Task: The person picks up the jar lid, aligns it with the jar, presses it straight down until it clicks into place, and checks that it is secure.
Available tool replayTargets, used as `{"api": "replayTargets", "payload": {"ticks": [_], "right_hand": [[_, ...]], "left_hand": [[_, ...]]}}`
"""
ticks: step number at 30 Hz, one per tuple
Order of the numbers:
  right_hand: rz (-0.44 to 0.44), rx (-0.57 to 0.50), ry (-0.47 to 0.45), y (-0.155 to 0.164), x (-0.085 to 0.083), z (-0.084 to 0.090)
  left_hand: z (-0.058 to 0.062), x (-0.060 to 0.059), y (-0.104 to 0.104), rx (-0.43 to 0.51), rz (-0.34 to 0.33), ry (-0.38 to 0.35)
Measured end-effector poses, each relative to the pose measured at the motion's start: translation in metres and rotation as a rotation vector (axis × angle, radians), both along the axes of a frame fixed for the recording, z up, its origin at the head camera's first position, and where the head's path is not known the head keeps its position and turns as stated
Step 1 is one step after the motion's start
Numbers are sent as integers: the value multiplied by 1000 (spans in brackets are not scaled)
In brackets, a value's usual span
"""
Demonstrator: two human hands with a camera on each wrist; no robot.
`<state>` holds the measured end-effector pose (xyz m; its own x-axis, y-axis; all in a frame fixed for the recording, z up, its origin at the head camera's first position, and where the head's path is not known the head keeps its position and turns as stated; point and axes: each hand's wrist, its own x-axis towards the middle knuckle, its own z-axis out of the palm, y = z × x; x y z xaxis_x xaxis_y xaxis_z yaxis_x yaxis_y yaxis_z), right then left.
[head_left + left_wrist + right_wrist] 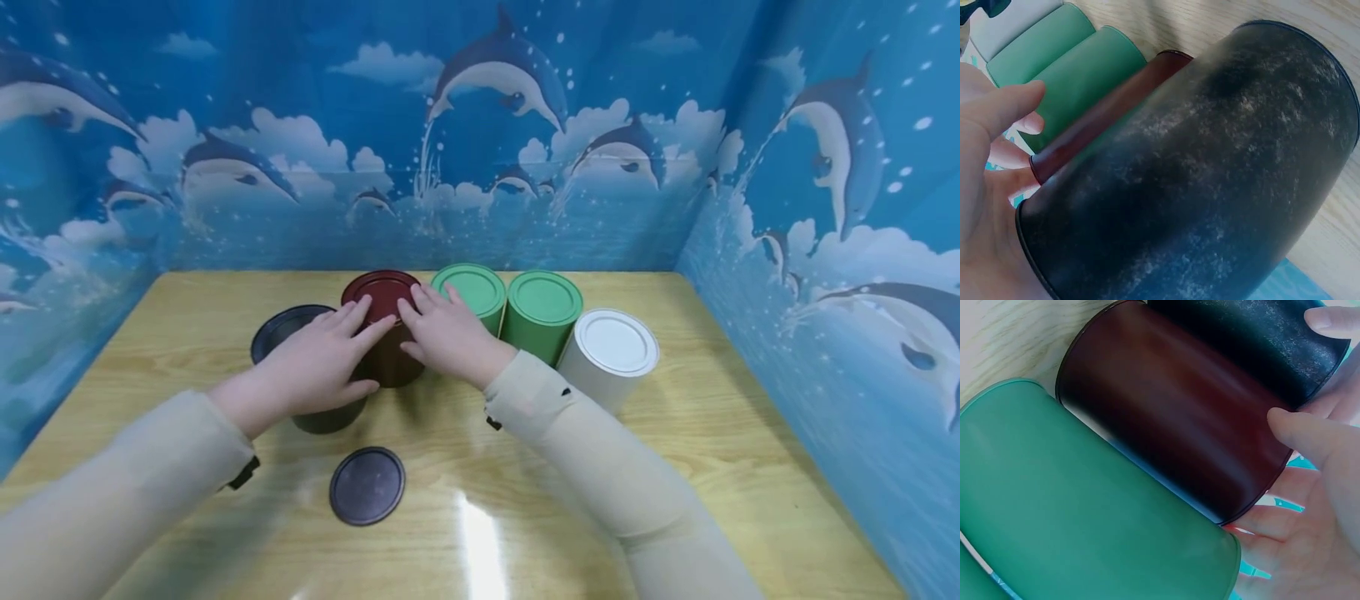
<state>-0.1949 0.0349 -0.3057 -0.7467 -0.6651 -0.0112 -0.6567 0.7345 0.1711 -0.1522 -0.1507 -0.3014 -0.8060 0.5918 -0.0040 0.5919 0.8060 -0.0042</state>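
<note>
A dark red can with a lid on top stands upright near the back of the table. My left hand reaches over a scuffed black can, its fingers resting on the near left part of the red lid. From the other side, my right hand lays its spread fingers on the right part of that lid. In the right wrist view, the right thumb lies against the side of the dark red can. The black can's top is partly hidden behind the left hand.
Two green cans and a white can stand in a row to the right. A small black round lid lies flat on the wooden table. Dolphin-print curtains enclose the back and sides.
</note>
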Motion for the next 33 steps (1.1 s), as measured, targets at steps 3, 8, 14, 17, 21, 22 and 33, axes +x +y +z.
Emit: {"api": "replayTargets", "payload": {"ticks": [3, 8, 14, 17, 21, 22, 33], "right_hand": [[-1, 2, 10, 1, 0, 1], [6, 1, 22, 0, 1, 1], [4, 3, 7, 1, 2, 1], [9, -2, 11, 1, 2, 1], [4, -5, 8, 2, 2, 1], [0, -4, 6, 3, 3, 1], [-1, -17, -10, 6, 3, -9]], "left_hand": [[0, -1, 1, 12, 2, -6], [2, -2, -2, 25, 42, -20], [5, -2, -5, 32, 52, -51], [6, -2, -5, 30, 61, -54], [7, -3, -5, 33, 64, -58], [8, -3, -5, 36, 63, -63], [5, 5, -5, -50, 127, -50]]}}
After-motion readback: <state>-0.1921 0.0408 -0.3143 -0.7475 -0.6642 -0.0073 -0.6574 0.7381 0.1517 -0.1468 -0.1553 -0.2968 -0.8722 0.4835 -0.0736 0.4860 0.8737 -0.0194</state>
